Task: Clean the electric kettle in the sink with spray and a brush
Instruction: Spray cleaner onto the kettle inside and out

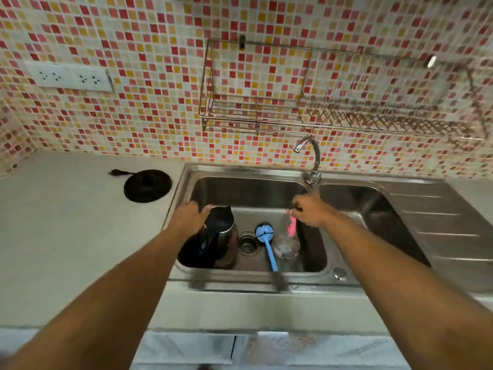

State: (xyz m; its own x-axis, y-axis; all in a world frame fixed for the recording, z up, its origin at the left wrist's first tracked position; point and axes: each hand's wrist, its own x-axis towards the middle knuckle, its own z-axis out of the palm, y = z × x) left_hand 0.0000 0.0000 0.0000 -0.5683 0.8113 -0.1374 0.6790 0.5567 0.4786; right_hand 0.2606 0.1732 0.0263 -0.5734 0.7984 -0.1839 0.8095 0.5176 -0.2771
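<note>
So the left basin of the stainless steel double sink (186, 172) has the black and steel electric kettle (216, 239) standing at about 9 o'clock, the blue long-handled brush (266, 240) by the drain, and a clear spray bottle with a pink trigger (289, 236) at 3 o'clock. Left hand (190, 216) is wrapped around the kettle's top. Right hand (309, 210) is curled over the pink trigger, though it's too blurry to tell if it's actually gripping.

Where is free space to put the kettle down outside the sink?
The counter left of the sink is bare in front of the black base. The ribbed drainboard at right is bare. The left basin is crowded: kettle, brush, spray bottle.
</note>
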